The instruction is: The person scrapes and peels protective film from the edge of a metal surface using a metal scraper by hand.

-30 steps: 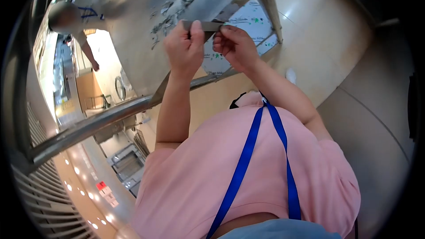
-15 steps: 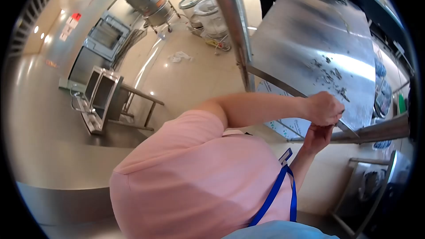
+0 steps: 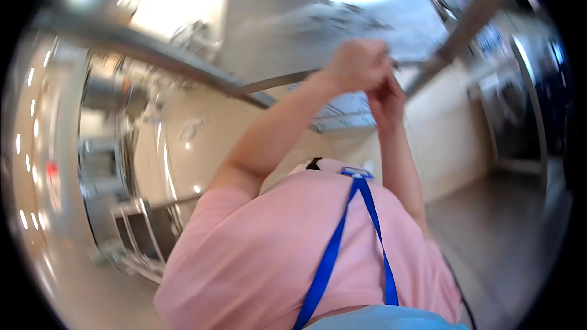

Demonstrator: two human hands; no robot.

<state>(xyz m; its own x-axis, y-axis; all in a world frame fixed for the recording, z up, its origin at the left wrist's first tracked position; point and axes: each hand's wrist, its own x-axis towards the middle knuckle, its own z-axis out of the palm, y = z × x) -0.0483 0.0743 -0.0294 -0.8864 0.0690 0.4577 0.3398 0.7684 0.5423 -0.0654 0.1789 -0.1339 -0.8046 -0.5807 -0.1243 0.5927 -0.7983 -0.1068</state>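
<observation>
My left hand [image 3: 361, 64] is closed, with its fingertips against those of my right hand [image 3: 386, 101], just above the near edge of a steel table [image 3: 263, 18]. The fingers of my right hand are bent and pressed together too, a little lower. Whatever lies between the fingertips is blurred and mostly hidden. Beyond my hands, small dark grey scraps [image 3: 342, 15] are scattered on the tabletop.
A metal rail [image 3: 177, 64] crosses at the left and a metal post [image 3: 471, 15] rises at the right. Patterned film [image 3: 345, 113] shows below the table edge. A steel stand [image 3: 143, 232] is at lower left, and a blue lanyard [image 3: 330, 256] hangs over the pink shirt.
The camera view has swung round and back. My hands, apart with a grey strip between them one second ago, are now close together, and the strip is no longer distinguishable.
</observation>
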